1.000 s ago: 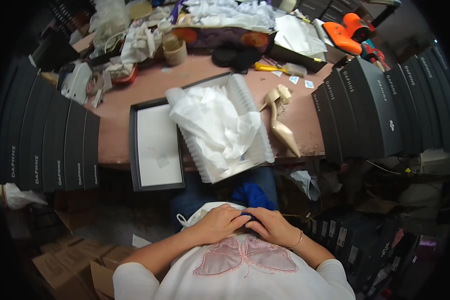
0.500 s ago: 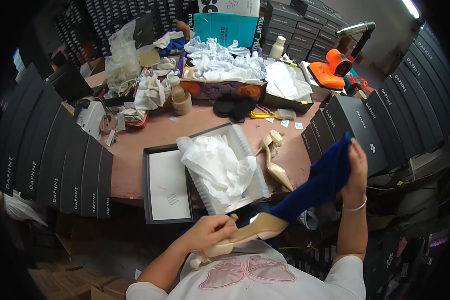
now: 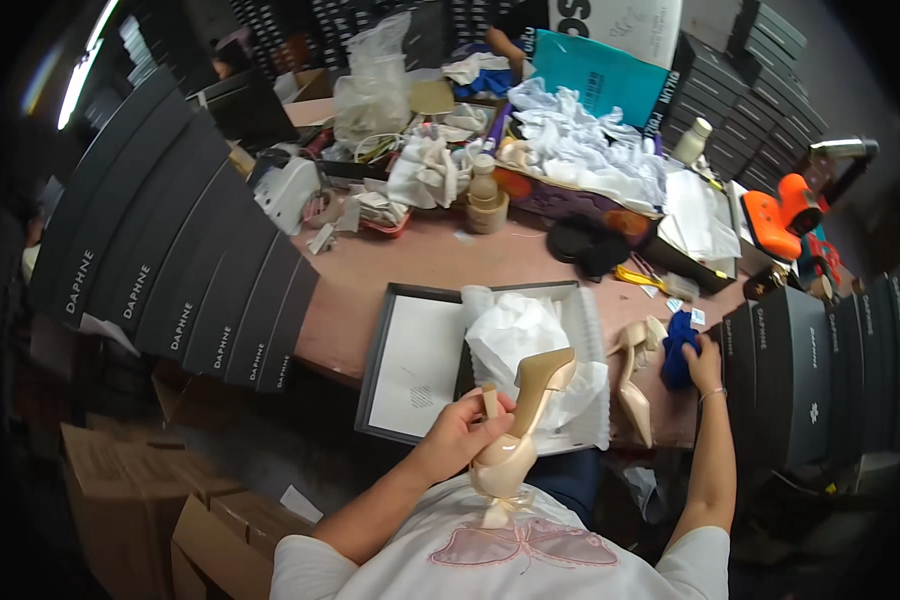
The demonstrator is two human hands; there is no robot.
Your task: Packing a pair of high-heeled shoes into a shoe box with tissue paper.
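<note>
My left hand (image 3: 460, 437) is closed around the heel end of a beige high-heeled shoe (image 3: 542, 390), its sole turned up and its toe pointing away from me. A ribbon-like bow hangs from the shoe's back, close to my shirt. At the right of the table, my right hand (image 3: 707, 368) grips a bunched blue cloth (image 3: 679, 352). The matching beige shoe (image 3: 632, 385) lies on the table just left of that cloth. Behind the held shoe is an open shoebox with white tissue paper (image 3: 510, 328) and ribbed foam lining; its dark-edged, white-lined lid (image 3: 410, 375) lies beside it.
Dark shoeboxes (image 3: 180, 270) stand in a row on the left, and more boxes (image 3: 790, 370) on the right. Along the back are a carton of crumpled pale tissue (image 3: 590, 140), a bottle in a tape roll (image 3: 485, 195), black round pads (image 3: 585, 245) and an orange tool (image 3: 770, 225).
My right hand has lowered the blue cloth from the air beside the boxes to the table, where it is bunched. My left hand has tilted the shoe toe-up. The view has swung left.
</note>
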